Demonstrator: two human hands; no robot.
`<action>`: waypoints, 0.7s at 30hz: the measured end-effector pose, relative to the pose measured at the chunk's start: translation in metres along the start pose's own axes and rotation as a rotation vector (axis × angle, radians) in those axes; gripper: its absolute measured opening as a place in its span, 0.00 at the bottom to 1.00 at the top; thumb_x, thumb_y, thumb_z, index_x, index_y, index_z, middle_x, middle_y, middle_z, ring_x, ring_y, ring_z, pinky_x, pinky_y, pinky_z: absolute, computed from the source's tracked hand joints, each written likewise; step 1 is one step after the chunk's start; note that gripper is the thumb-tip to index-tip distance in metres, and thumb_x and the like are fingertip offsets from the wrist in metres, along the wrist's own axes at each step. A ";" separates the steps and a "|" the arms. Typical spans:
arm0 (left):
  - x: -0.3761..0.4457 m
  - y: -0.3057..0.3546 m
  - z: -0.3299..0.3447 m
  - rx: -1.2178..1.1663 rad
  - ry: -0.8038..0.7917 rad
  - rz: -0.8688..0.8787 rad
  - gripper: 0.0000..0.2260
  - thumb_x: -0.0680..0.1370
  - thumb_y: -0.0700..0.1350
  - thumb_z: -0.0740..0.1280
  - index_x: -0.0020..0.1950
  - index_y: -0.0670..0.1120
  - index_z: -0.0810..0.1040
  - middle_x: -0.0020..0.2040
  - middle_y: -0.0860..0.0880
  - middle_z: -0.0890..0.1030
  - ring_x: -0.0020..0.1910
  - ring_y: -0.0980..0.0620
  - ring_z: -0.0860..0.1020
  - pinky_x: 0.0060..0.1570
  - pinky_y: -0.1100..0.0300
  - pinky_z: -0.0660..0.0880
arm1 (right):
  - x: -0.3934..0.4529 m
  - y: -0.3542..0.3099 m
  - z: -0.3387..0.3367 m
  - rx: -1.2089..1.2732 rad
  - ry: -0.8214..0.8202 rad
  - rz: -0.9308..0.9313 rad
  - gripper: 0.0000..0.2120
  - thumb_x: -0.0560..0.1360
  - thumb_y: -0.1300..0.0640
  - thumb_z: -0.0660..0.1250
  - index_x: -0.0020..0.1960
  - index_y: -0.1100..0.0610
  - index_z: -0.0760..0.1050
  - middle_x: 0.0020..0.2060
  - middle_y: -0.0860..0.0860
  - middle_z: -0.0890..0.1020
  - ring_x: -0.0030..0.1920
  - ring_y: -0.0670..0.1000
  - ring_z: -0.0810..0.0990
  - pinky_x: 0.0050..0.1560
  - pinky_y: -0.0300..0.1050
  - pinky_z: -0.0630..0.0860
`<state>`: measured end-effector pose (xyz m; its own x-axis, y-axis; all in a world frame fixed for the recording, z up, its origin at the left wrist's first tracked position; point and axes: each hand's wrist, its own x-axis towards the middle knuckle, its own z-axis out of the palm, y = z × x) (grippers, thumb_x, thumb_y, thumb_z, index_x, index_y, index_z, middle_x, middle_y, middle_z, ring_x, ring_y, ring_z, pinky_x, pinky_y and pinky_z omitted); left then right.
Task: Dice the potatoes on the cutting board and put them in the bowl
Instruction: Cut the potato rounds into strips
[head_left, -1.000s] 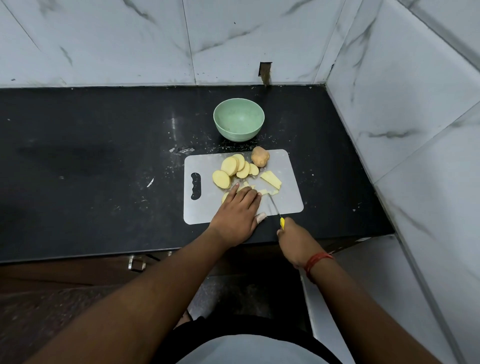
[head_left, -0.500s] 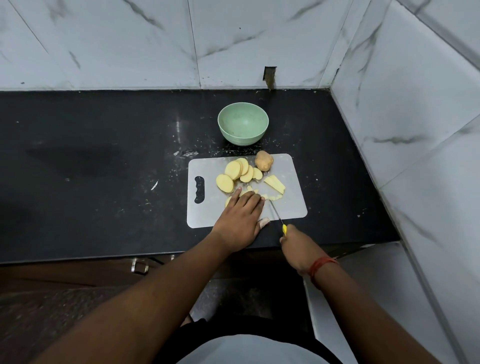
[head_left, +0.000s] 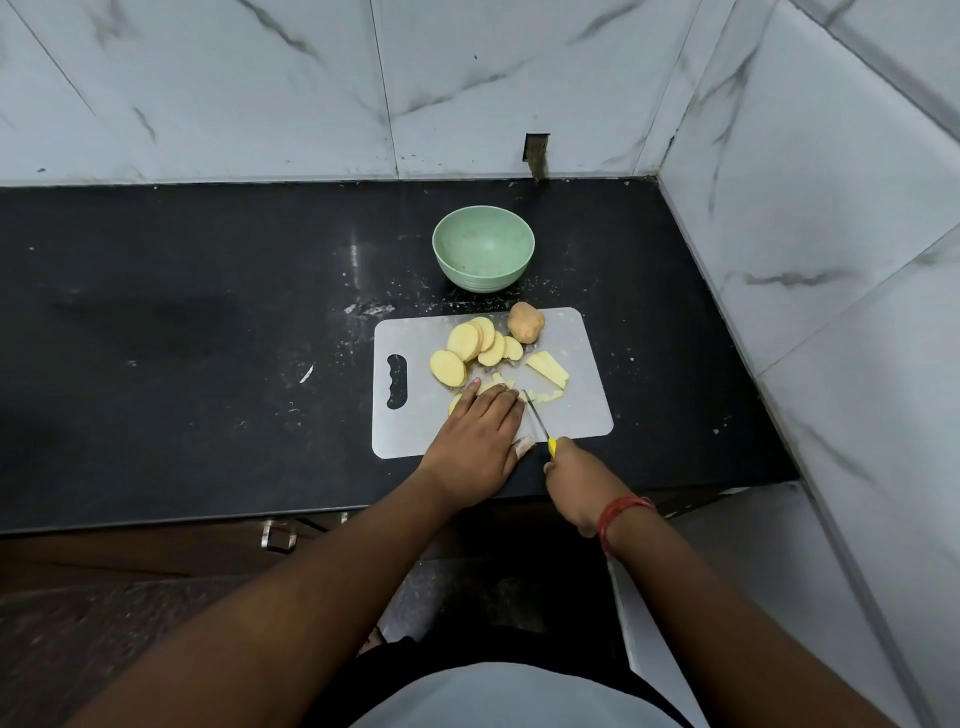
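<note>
1. The pale green bowl (head_left: 483, 248) stands on the black countertop (head_left: 182, 332) at 12 o'clock from the cutting board (head_left: 582, 415), just beyond its far edge; nothing shows inside it.
2. The grey board holds all the potato: a fan of round potato slices (head_left: 475, 344) at its centre, a whole unpeeled potato (head_left: 525, 322) at 1 o'clock by the far edge, potato sticks (head_left: 548, 369) at 3 o'clock, and small cut bits (head_left: 549, 396) beside the blade.
3. The left hand (head_left: 480, 441) lies flat with fingers together, pressing on the slices under it. The right hand (head_left: 579, 480) is curled round the yellow handle of the knife (head_left: 537, 418), whose tip meets the board just right of the left fingertips.
4. Against half a second ago, the hands, knife and potato pieces keep the same arrangement; only the view has tilted slightly.
5. White marble-pattern wall tiles (head_left: 805, 182) close in the counter at 12 and 3 o'clock. A red thread bracelet (head_left: 621, 512) circles the right wrist. The left hand hides the slices being cut.
</note>
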<state>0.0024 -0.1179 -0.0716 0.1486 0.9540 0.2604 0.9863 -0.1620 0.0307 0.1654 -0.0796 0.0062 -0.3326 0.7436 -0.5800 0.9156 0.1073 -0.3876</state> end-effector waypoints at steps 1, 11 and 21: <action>0.000 0.000 0.000 0.005 -0.001 0.001 0.26 0.85 0.56 0.55 0.72 0.39 0.73 0.69 0.41 0.75 0.70 0.42 0.70 0.77 0.42 0.59 | -0.002 0.000 0.001 0.003 -0.008 0.004 0.03 0.82 0.58 0.54 0.52 0.58 0.64 0.37 0.52 0.72 0.36 0.49 0.72 0.32 0.45 0.65; 0.001 0.001 -0.003 0.050 -0.024 -0.004 0.25 0.85 0.57 0.55 0.71 0.40 0.74 0.70 0.42 0.74 0.72 0.40 0.69 0.77 0.40 0.58 | -0.021 0.023 -0.009 0.139 0.032 -0.018 0.07 0.82 0.54 0.56 0.51 0.57 0.67 0.39 0.53 0.75 0.37 0.49 0.73 0.35 0.45 0.67; 0.036 0.015 -0.009 0.045 -0.056 0.242 0.29 0.85 0.58 0.50 0.73 0.39 0.73 0.72 0.40 0.73 0.73 0.41 0.68 0.78 0.44 0.57 | -0.005 0.027 -0.024 0.326 0.126 0.022 0.07 0.80 0.53 0.57 0.48 0.57 0.68 0.38 0.57 0.76 0.35 0.53 0.73 0.37 0.46 0.68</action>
<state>0.0222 -0.0887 -0.0532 0.3831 0.9014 0.2015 0.9236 -0.3770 -0.0693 0.1974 -0.0647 0.0153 -0.2642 0.8211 -0.5059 0.7951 -0.1115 -0.5961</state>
